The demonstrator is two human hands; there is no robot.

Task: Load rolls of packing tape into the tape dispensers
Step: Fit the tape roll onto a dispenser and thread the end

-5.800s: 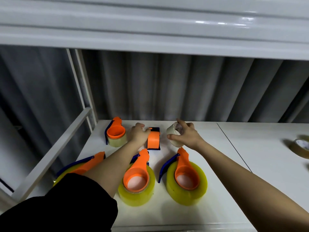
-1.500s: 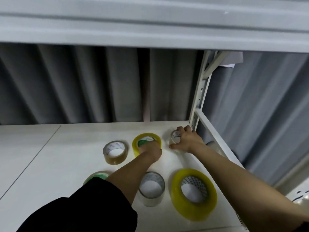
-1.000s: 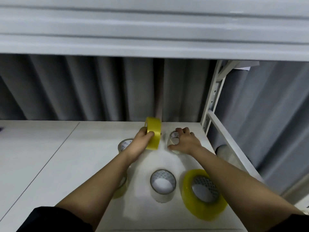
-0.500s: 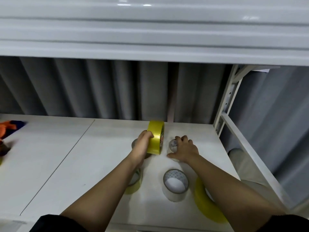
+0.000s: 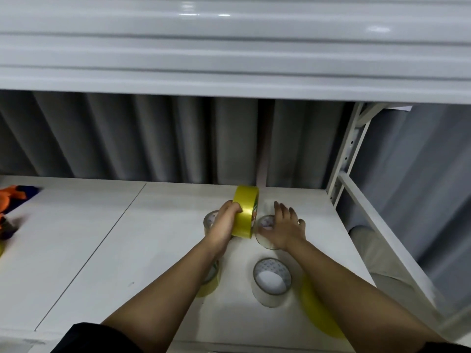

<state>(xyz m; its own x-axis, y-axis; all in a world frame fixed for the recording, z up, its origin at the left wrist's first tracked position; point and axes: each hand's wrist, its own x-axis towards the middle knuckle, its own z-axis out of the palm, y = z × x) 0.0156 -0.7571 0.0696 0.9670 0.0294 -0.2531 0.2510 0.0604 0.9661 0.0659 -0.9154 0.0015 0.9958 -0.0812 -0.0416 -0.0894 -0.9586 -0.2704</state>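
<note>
My left hand grips a yellow tape roll, held on edge above the white shelf. My right hand hovers with straight spread fingers over a small clear roll lying flat. Another clear roll lies nearer to me. A large yellow roll is mostly hidden under my right forearm. A yellowish roll shows under my left forearm, and a brownish roll peeks out behind my left hand. An orange and blue dispenser lies at the far left.
A white upper shelf hangs low overhead. A white upright post and side rail bound the shelf on the right. A grey curtain hangs behind. A seam runs across the shelf boards.
My left hand lifted the yellow roll off the shelf and turned it on edge. My right hand let go of the small clear roll and spread its fingers. The view swung left.
</note>
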